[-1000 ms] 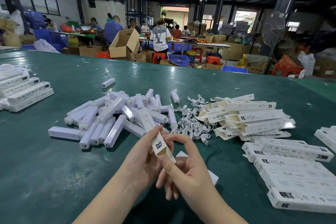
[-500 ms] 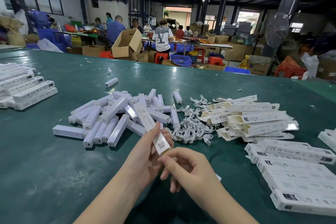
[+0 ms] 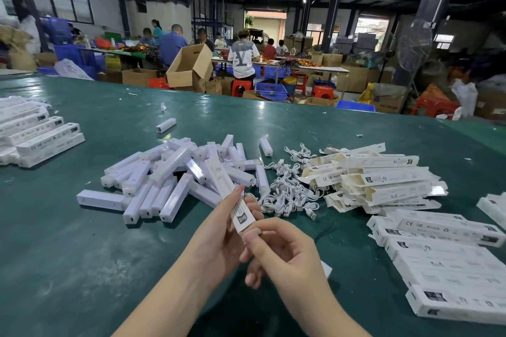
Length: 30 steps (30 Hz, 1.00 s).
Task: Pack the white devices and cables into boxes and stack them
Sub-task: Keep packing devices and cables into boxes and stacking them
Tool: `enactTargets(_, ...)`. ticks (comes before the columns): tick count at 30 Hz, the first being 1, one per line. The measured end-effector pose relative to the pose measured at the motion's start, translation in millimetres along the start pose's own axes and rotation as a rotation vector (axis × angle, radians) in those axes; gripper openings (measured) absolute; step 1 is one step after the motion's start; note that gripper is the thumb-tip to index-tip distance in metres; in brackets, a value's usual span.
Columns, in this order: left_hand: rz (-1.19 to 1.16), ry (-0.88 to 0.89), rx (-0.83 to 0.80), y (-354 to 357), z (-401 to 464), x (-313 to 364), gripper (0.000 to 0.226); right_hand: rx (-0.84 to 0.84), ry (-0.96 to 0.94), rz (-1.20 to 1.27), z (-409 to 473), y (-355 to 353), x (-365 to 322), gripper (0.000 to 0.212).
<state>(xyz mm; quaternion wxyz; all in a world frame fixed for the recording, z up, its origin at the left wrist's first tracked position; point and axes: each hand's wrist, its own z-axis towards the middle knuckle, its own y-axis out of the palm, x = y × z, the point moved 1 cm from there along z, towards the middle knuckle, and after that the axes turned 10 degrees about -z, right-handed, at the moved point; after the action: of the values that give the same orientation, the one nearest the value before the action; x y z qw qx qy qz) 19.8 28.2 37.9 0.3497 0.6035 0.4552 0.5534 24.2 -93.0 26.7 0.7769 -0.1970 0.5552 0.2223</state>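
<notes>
Busy warehouse, green desk [image 3: 82,268]. Left hand [image 3: 219,230] grips box [image 3: 228,197] upright so right hand [image 3: 279,252] can pinch end flap, probably closing it. Devices [image 3: 169,178], cables [image 3: 287,189] piled within reach.

Bare table [image 3: 68,254] left; device pile [image 3: 169,180], boxes [image 3: 443,260] flank centre.

Two bare forearms, left hand [image 3: 219,238] and right hand [image 3: 284,257] ungloved, no sleeves, no jewellery.
</notes>
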Motion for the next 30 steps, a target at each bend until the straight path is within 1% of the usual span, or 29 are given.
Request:
enactTargets(2, -0.011, 0.011, 0.01, 1.0, -0.7, -0.4, 0.018, 0.013, 0.0, -0.008, -0.5, 0.5, 0.4, 0.007)
enactTargets(6, -0.013, -0.002, -0.022, 3.8, -2.5, -2.6, 0.017, 0.069, 0.017, 0.042, 0.5, -0.1, 1.1, 0.022)
enactTargets(9, 0.036, 0.017, -0.022, 1.8, -1.4, -3.3, 0.014, 0.078, 0.016, 0.057, 2.1, -1.5, 3.8, 0.027)
enactTargets(14, 0.056, 0.005, -0.017, 0.7, -1.1, -4.9, 0.014, 0.056, 0.007, 0.017, 5.0, -6.2, 8.2, 0.024)
enactTargets(16, 0.063, 0.009, -0.009, 0.4, 0.1, -5.2, 0.016, 0.037, -0.011, -0.051, 4.6, -8.8, 9.0, 0.022)
enactTargets(19, 0.086, 0.031, 0.067, -3.1, 2.6, -5.9, 0.019, 0.031, -0.047, -0.193, 4.5, -11.7, 9.8, 0.02)
enactTargets(22, 0.156, 0.027, 0.144, -5.9, 2.5, -6.8, 0.021, -0.004, -0.005, -0.178, 6.6, -13.8, 10.6, 0.019)
enactTargets(24, 0.162, 0.019, 0.156, -5.4, 1.9, -7.2, 0.022, -0.024, 0.018, -0.188, 7.1, -14.4, 11.6, 0.02)
enactTargets(27, 0.191, 0.016, 0.168, -5.1, 3.8, -9.0, 0.028, -0.025, -0.006, -0.276, 6.1, -15.8, 15.3, 0.023)
enactTargets(30, 0.214, 0.025, 0.201, -8.5, 6.8, -10.1, 0.025, -0.026, 0.012, -0.323, 6.7, -16.1, 18.4, 0.023)
